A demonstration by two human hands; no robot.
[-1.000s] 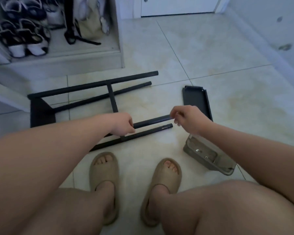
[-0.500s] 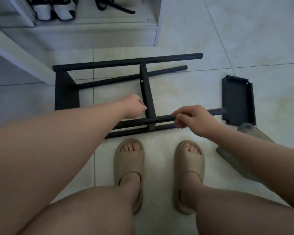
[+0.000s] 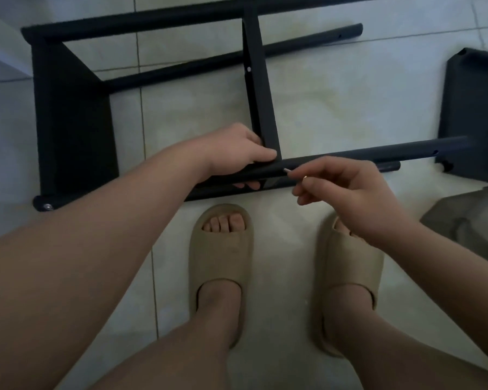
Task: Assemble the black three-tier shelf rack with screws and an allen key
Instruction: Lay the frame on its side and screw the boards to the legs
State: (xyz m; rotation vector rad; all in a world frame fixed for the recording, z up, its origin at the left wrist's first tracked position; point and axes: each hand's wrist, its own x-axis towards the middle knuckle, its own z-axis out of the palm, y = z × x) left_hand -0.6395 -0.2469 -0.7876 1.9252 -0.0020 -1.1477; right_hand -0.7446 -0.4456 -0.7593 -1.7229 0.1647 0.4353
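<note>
The black shelf rack frame point(image 3: 74, 114) lies on its side on the tiled floor, with long round tubes and a flat middle crosspiece point(image 3: 261, 88). My left hand point(image 3: 237, 153) grips the near upper tube point(image 3: 378, 154) where the crosspiece meets it, fingers curled under the tube. My right hand point(image 3: 347, 190) pinches a small silver screw point(image 3: 293, 173) between thumb and forefinger, its tip close to that tube just right of the joint. A separate black shelf panel point(image 3: 473, 108) lies at the right, by the tube's free end.
My two feet in beige slides point(image 3: 220, 266) stand just in front of the rack. A grey plastic tray point(image 3: 468, 223) sits on the floor at the right edge. A white furniture edge point(image 3: 0, 63) shows at the far left.
The view has tilted down and closer to the rack. My left hand has moved onto the tube at the crosspiece joint. My right hand has let go of the tube and now holds a screw beside it.
</note>
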